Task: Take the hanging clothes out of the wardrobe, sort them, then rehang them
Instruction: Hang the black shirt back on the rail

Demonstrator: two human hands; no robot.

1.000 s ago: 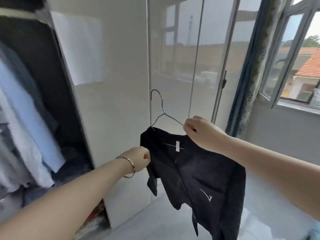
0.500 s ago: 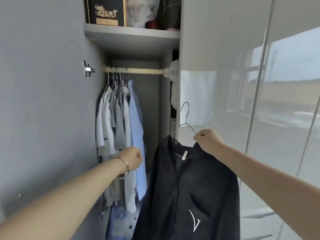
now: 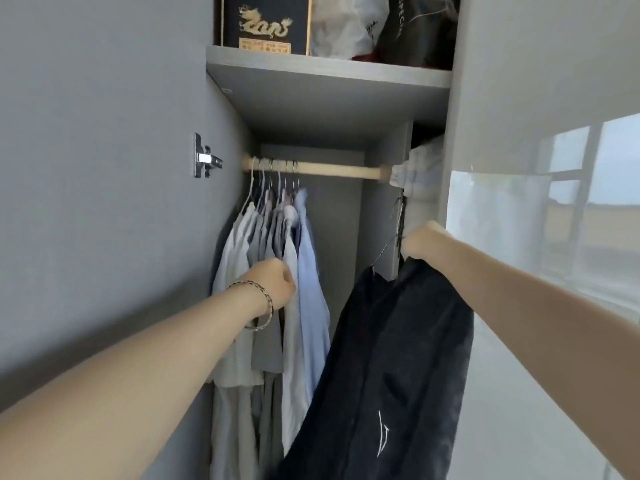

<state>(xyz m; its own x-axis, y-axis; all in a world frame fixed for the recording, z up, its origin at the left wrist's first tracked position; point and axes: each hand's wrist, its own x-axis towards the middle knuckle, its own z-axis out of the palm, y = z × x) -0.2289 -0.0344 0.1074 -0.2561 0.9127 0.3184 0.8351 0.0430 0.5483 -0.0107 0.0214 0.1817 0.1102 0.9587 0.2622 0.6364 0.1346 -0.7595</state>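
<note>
My right hand [image 3: 420,242] grips a wire hanger [image 3: 383,251] that carries a black shirt [image 3: 398,358] with a white mark low on its front. The shirt hangs at the right side of the open wardrobe, below the wooden rod [image 3: 332,169]. Several light shirts, white, grey and pale blue [image 3: 304,271], hang bunched at the rod's left end. My left hand [image 3: 277,285], with a bracelet on the wrist, is a curled fist against those shirts; nothing shows in it. The right part of the rod is bare.
The grey wardrobe door [image 3: 104,168] stands open at the left with a metal hinge [image 3: 205,155]. A shelf [image 3: 329,74] above the rod holds a black box with a gold dragon [image 3: 265,24] and bags [image 3: 346,26]. A glossy door [image 3: 536,81] bounds the right. Pale folded cloth [image 3: 415,171] sits by the rod's right end.
The view swung from the window to the wardrobe. My right hand carried the black shirt up toward the rod's right side. My left hand let go of the shirt and reached the hanging shirts.
</note>
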